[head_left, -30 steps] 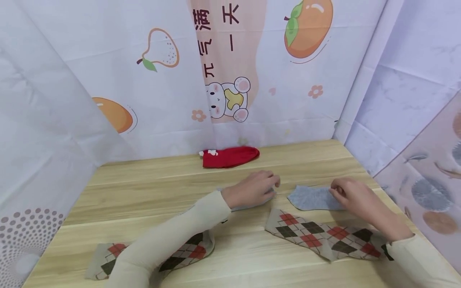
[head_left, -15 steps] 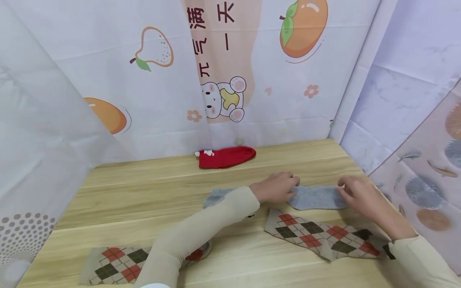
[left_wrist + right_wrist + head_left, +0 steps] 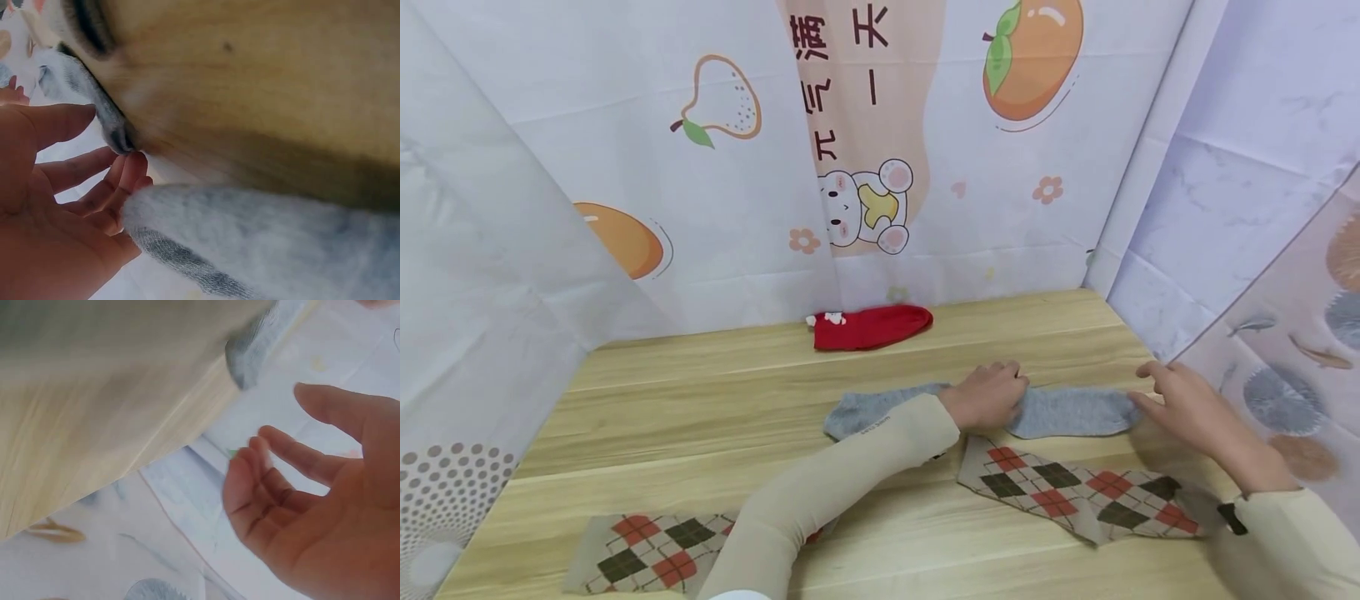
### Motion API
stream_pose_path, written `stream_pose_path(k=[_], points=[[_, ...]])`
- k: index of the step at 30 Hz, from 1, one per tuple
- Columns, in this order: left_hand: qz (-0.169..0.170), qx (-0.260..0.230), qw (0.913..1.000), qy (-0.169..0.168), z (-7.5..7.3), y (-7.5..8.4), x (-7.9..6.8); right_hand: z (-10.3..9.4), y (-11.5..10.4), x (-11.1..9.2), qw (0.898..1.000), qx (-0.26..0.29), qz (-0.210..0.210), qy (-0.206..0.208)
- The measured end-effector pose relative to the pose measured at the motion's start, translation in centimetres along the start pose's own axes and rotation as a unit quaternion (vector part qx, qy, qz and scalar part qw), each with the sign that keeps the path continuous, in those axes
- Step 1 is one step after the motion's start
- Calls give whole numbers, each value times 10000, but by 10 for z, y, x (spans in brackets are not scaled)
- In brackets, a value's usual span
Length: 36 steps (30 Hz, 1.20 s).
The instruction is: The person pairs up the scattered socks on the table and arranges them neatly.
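A grey ankle sock (image 3: 1071, 412) lies flat on the right part of the table. My left hand (image 3: 988, 396) is at its left end; in the left wrist view the fingertips touch the sock's end, thumb and fingers apart. A second grey sock (image 3: 865, 410) lies to the left, partly under my left wrist, and its edge lies beside the little finger. Off the right end of the first sock, my right hand (image 3: 1187, 408) hovers with loosely bent fingers and nothing between them. Below lies an argyle sock (image 3: 1075, 492) in beige, red and dark green.
Another argyle sock (image 3: 647, 554) lies at the front left, partly covered by my left sleeve (image 3: 835, 483). A red sock (image 3: 872, 327) lies at the back edge of the wooden table (image 3: 700, 417). Printed curtains (image 3: 700, 208) enclose the back and sides.
My left hand has moved right onto the near end of the right grey sock. That sock and the right argyle sock have shifted slightly right. My right hand has moved right, off the sock.
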<state>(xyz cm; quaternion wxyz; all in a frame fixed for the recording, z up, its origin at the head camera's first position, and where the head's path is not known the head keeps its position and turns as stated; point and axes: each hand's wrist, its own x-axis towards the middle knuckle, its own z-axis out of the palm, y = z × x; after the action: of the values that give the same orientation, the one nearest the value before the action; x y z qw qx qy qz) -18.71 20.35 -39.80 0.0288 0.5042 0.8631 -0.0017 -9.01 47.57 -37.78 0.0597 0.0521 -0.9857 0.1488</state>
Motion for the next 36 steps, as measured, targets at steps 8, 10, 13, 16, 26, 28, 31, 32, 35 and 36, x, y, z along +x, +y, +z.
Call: stream_pose_path(k=[8, 10, 13, 16, 26, 28, 31, 32, 35, 36], points=[[-55, -58, 9999, -137, 3, 0, 2, 9, 17, 1, 9990, -10, -78, -441], [-47, -309, 9993, -181, 3, -1, 2, 12, 20, 1, 9982, 47, -185, -571], [31, -728, 9971, -213, 3, -6, 3, 17, 22, 1, 9966, 185, -396, -700], [200, -1151, 9930, -151, 3, -11, 5, 19, 22, 1, 9959, 215, -522, -706], [450, -1769, 9832, 66, 5, -17, 7, 23, 17, 4, 9935, 633, -528, -783], [454, -1653, 9851, 112, 6, -16, 6, 25, 18, 3, 9942, 576, -522, -748], [476, -1489, 9875, 195, 8, -15, 5, 26, 20, 0, 9959, 569, -425, -562], [474, -1464, 9879, 209, 8, -15, 4, 24, 20, -1, 9962, 587, -385, -508], [488, -1500, 9871, 276, 5, -17, 1, 17, 21, -4, 9970, 619, -326, -319], [484, -1577, 9859, 297, 4, -18, 0, 14, 21, -5, 9973, 597, -329, -273]])
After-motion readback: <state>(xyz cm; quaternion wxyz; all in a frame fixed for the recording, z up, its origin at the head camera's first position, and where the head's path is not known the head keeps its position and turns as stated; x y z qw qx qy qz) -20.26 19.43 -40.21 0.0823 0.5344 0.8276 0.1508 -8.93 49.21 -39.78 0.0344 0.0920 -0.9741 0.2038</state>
